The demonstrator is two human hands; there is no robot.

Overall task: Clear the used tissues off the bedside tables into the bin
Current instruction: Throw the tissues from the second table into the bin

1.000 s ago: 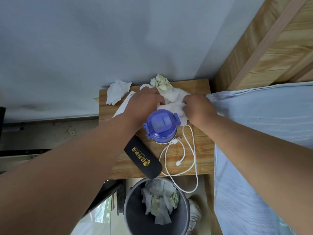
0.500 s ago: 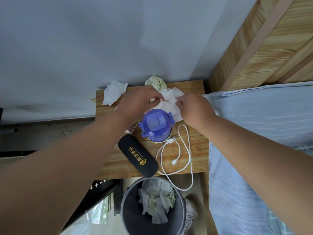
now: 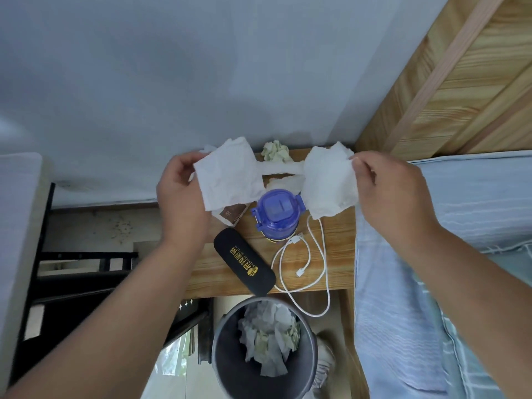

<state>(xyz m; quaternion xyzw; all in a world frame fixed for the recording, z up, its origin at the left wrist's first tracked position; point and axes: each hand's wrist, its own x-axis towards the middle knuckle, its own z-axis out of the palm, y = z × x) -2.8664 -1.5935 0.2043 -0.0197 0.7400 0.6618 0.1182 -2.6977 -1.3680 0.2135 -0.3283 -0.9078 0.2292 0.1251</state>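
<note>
Since the earlier frame, both hands have lifted the white tissue [image 3: 230,177] off the table [image 3: 336,240] and pulled it apart. It now hangs in the centre of the frame, above the table's back edge and the blue bottle lid [image 3: 277,211].

- Its long axis runs left to right. The torn middle is reduced to two narrow strips joining the halves.
- The left hand [image 3: 184,194] pinches the left half with curled fingers; the right hand [image 3: 394,191] pinches the right half.
- A crumpled greenish tissue [image 3: 276,152] lies at the table's back edge.
- The black case [image 3: 244,262] bears gold lettering, not legible.
- The bin [image 3: 227,367], lower centre, holds tissues.
</note>
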